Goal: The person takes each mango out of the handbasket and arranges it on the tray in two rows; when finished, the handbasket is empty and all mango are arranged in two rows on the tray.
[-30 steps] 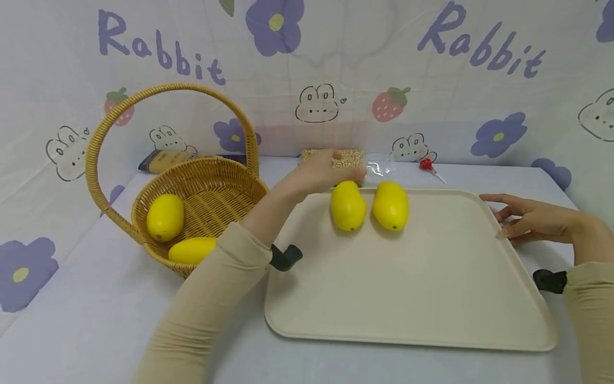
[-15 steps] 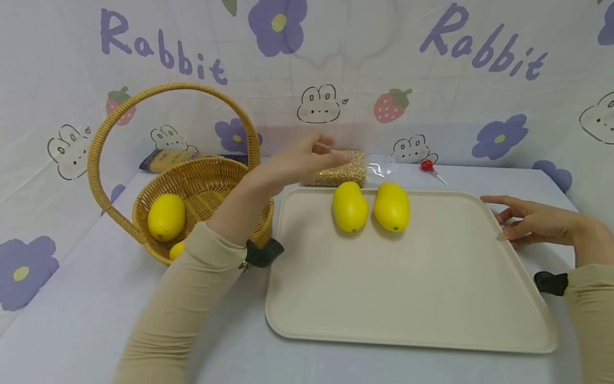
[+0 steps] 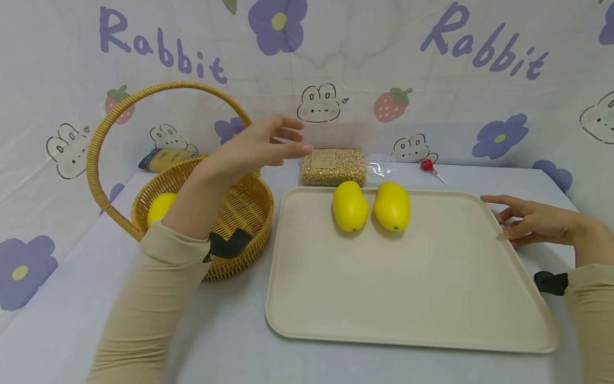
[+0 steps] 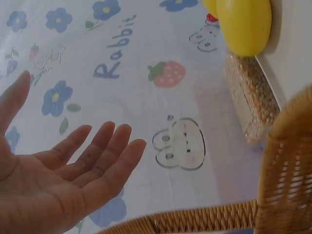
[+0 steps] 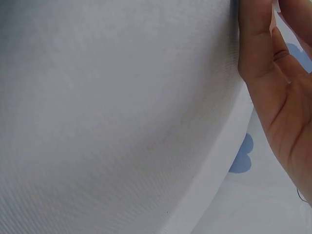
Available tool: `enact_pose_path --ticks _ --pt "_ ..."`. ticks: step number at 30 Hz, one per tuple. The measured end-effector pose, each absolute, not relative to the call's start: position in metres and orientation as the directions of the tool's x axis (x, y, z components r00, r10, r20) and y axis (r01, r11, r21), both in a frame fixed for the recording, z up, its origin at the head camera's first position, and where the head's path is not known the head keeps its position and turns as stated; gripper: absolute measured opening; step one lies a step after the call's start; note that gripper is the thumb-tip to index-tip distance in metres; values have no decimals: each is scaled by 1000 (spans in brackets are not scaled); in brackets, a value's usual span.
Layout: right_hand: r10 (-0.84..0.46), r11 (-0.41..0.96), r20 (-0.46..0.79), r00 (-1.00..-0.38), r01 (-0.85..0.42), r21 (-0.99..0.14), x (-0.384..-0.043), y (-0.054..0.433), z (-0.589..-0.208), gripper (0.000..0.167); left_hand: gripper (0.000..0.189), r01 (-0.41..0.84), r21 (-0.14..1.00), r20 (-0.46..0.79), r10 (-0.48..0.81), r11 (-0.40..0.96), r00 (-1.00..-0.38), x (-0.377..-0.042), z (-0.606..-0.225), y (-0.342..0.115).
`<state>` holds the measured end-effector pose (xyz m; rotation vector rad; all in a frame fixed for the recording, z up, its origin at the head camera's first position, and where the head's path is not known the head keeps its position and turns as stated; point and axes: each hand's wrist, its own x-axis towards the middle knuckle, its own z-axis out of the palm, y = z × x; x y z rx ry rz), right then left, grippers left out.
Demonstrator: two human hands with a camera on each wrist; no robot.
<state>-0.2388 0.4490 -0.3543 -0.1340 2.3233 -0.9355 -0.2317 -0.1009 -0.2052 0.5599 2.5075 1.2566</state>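
In the head view my left hand (image 3: 259,144) is raised over the right side of a wicker basket (image 3: 249,261), with its fingers loosely spread and nothing held. The left wrist view shows its bare palm (image 4: 53,187). One yellow oval fruit (image 3: 160,209) shows in the basket; my left arm covers part of the inside. Two similar yellow fruits (image 3: 350,207) lie side by side at the far edge of a beige tray (image 3: 408,298). At the tray's right rim rests my right hand (image 3: 537,221), thumb and index fingertips touching the edge.
Behind the tray lies a clear bag of grain (image 3: 333,168), with a red lollipop (image 3: 427,165) farther right. A dark-and-yellow packet (image 3: 165,160) sits behind the basket. The basket's tall handle (image 3: 93,160) arches upward, and a printed cloth hangs at the back.
My left hand has moved left and up, away from the grain bag to above the basket, uncovering the bag. The right hand and the tray have stayed in place.
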Motion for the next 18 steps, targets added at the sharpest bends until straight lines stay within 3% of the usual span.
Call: enact_pose_path --ticks 8,18 --pt "-305 746 -516 -801 136 -652 -238 448 -353 95 57 264 802 -52 503 536 -863 -237 -209 -134" --pt "-309 744 -514 -800 133 -655 -238 449 -352 94 53 281 717 -167 549 638 -819 -246 -224 -167"
